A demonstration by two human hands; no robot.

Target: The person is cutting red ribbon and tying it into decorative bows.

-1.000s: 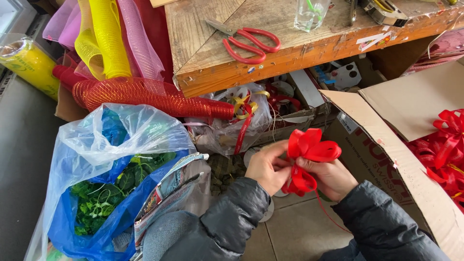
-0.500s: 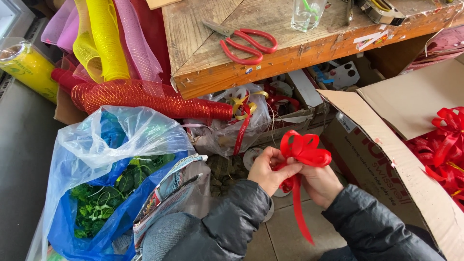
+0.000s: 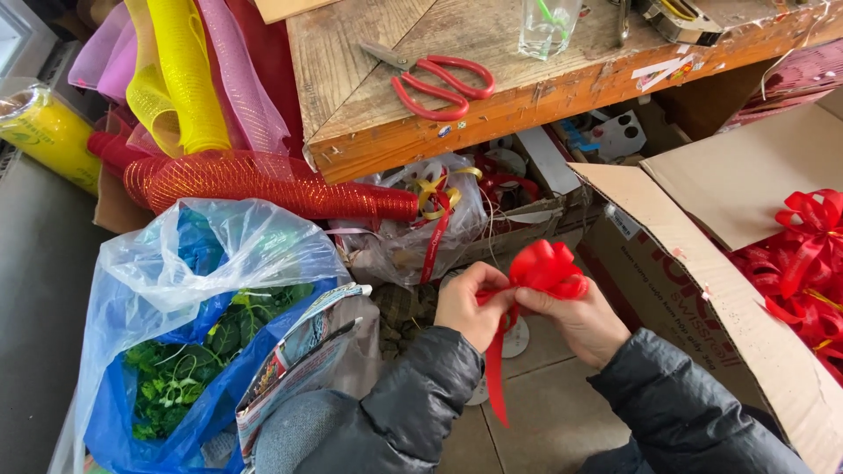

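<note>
Both hands work a red ribbon bow held low in front of me, below the wooden workbench. My left hand pinches the bow's base from the left. From the right, my right hand grips it just under the loops. A red ribbon tail hangs down between my dark jacket sleeves. Red-handled scissors lie on the bench top above.
An open cardboard box at right holds several finished red bows. A blue and clear plastic bag of green leaves sits at left. Rolls of red, yellow and pink mesh lean behind it. A glass stands on the bench.
The bow has been drawn into a tighter, rounder cluster and both hands have shifted slightly right. A long ribbon tail now hangs straight down from the bow.
</note>
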